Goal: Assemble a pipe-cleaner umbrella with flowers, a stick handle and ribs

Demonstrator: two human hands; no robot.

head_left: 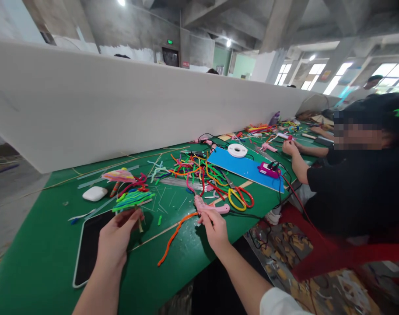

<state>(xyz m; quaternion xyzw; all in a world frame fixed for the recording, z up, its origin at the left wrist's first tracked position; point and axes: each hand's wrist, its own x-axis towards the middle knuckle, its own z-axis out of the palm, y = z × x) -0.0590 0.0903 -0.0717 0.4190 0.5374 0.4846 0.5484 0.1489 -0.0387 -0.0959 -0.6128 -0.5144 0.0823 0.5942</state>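
Note:
My left hand point(116, 238) is closed in a pinch on a small craft piece of green, blue and pink pipe cleaners point(133, 200), held just above the green table point(45, 258). My right hand point(213, 227) is closed round the grip of a pink glue gun point(210, 205) that rests near the table's front edge. An orange pipe cleaner point(173, 236) lies curved between my two hands. A dark tablet point(89, 245) lies flat under my left hand.
A heap of coloured pipe cleaners point(193, 168), red and yellow scissors point(240, 197), a blue sheet point(243, 166) with a white tape roll point(237, 150), a white case point(94, 193) and a pink paper piece point(119, 176) lie on the table. A white partition point(120, 109) runs behind. A seated person point(353, 183) works at right.

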